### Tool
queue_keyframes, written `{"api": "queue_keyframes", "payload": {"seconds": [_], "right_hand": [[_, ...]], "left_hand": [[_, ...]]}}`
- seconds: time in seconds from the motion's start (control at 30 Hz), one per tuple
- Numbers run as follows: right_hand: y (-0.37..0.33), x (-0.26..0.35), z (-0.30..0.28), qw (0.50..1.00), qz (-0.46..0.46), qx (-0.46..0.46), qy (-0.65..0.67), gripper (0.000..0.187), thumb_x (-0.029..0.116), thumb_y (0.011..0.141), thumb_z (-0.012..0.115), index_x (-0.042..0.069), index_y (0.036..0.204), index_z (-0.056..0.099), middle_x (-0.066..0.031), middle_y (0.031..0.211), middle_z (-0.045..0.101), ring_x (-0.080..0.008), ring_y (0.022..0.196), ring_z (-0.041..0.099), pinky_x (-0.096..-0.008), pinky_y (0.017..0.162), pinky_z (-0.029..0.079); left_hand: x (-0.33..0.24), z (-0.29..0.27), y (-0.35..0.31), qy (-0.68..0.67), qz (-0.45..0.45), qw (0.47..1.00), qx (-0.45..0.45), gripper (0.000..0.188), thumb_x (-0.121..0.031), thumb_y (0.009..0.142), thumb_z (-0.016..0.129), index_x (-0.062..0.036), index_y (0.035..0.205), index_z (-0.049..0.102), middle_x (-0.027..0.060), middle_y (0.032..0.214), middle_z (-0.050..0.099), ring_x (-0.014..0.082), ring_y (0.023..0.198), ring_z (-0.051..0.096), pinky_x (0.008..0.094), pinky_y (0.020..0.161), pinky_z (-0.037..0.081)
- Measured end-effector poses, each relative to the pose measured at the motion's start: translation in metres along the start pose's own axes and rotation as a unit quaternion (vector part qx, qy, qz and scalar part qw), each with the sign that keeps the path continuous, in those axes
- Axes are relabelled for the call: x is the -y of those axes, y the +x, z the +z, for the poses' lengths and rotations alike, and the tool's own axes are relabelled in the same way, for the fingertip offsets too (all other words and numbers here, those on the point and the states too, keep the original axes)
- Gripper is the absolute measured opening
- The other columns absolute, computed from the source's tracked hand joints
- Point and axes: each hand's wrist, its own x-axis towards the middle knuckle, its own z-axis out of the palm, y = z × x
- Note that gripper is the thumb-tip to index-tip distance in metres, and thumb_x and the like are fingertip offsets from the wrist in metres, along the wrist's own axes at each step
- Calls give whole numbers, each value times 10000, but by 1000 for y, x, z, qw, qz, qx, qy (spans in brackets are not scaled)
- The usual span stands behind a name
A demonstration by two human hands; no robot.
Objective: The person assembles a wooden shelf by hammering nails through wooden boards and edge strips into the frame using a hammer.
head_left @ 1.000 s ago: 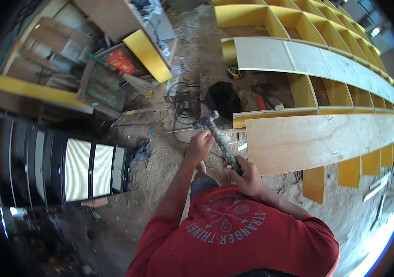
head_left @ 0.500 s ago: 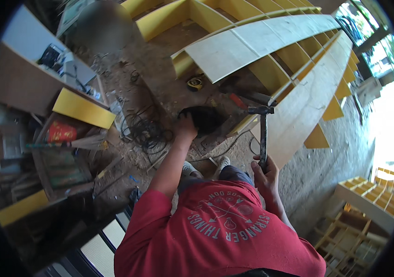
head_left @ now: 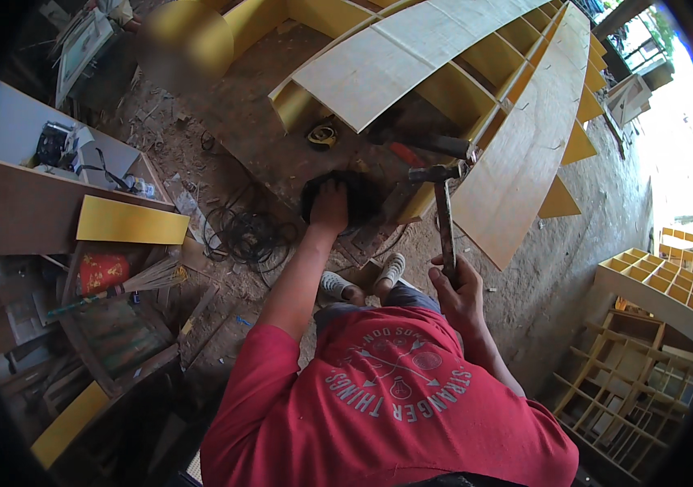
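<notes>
My right hand [head_left: 458,292] is closed around the handle of a hammer [head_left: 445,223], which points up with its dark head near the plywood edge. My left hand [head_left: 330,209] reaches into a soft black bag or bowl-like container [head_left: 367,197] on a low dark surface. Its fingertips are hidden in the black hollow, so I cannot see what they touch. Beyond the container lies a yellow and black tape measure [head_left: 322,135]. To its right are a red-handled tool [head_left: 403,154] and a dark cylindrical thing [head_left: 442,146].
A curved wooden frame with yellow ribs [head_left: 464,93] and pale plywood strips [head_left: 525,162] spans ahead and right. Tangled black cable [head_left: 253,235] lies left. A yellow board [head_left: 131,220] rests beside an open box [head_left: 22,195]. Grid-like wooden frames [head_left: 659,284] stand at right.
My left hand has moved from the black container's left edge into its hollow. The hammer now leans slightly left, still in my right hand. The whole view has shifted a little.
</notes>
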Motion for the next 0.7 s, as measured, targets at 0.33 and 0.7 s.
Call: {"api": "queue_keyframes", "payload": {"seconds": [0.33,0.7], "right_hand": [[14,4,-8,999,30,7,24,260,186,1031,768,19,1215,692,56,805,588,-40,758,497,-248,682,415],[38,7,-23,1000,-10,11,19,275,223,1031,774,21,1201,695,58,795,575,-46,738,493,-256,669,426]], "left_hand": [[9,-8,9,-18,62,998,2,390,-113,869,732,-81,1251,660,190,1230,646,430,1230,635,539,965,568],[3,9,-5,1,87,995,54,479,-157,884,675,-103,1361,676,288,1361,650,469,1230,654,550,1017,571]]}}
